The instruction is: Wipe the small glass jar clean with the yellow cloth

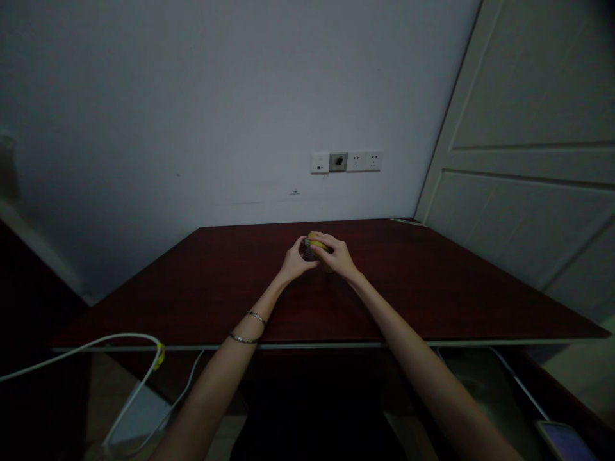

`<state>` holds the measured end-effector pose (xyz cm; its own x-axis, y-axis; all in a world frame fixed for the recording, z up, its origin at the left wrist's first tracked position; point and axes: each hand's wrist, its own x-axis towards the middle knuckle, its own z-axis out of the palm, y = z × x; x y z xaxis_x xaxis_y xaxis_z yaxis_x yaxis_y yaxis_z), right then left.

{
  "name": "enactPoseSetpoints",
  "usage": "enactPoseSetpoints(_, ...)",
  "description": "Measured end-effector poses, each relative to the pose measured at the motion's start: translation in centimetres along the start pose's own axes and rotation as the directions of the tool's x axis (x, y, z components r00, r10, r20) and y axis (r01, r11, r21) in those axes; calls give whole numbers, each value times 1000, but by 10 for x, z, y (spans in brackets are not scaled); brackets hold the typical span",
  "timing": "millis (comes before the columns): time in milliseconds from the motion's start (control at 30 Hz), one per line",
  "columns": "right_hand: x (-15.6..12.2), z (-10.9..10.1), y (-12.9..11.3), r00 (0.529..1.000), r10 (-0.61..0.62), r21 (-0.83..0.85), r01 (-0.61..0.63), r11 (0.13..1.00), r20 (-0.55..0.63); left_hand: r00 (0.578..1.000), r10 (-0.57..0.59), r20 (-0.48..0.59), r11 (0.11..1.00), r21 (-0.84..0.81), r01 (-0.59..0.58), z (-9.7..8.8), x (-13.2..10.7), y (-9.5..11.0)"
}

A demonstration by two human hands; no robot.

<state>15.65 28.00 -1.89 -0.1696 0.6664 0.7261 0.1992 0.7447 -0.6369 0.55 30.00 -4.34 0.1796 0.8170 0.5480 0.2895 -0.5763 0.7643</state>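
Over the middle of the table, my left hand (296, 261) curls round a small dark, shiny jar (308, 251), which looks see-through. My right hand (336, 255) closes on a yellow lid (318, 244) at the jar's upper right side. Both hands meet there, and the fingers cover much of the jar and lid. Whether the lid is seated or loose I cannot tell. Below my right palm a bit of something tan (328, 269) shows, too small and dim to name.
The dark red table (230, 282) reaches back to the wall. Sockets (364, 161) sit on the wall, and a white door (528, 160) stands at the right. A white cable (120, 335) loops at the front left. Below the table's front edge at right lies a phone (564, 442).
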Motion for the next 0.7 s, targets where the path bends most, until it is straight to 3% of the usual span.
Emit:
enactPoseSetpoints(100, 1, 0, -4, 999, -46, -49, 47, 998, 10, 1000, -4, -11, 1000, 6, 4, 1, 0, 1)
enactPoseSetpoints(233, 15, 1, 7, 988, 96, -61, -104, 993, -119, 999, 20, 46, 1000, -7, -19, 3, -3, 9)
enactPoseSetpoints(333, 20, 1, 11, 977, 162, -65, -172, 983, -137, 998, 34, 55, 999, 28, -36, 3, -5, 14)
enactPoseSetpoints(467, 7, 2, 0, 992, 70, -67, -78, 995, -107, 1000, -2, 6, 998, 60, 1, 3, -4, 10)
enactPoseSetpoints(600, -8, 6, -11, 998, -63, -75, 63, 995, -2, 1000, 5, -26, 1000, 1, -5, 4, -1, 2)
enactPoseSetpoints(700, -4, 8, -6, 997, -43, -72, 39, 997, -61, 1000, 19, -19, 1000, -15, -19, 3, -1, 2)
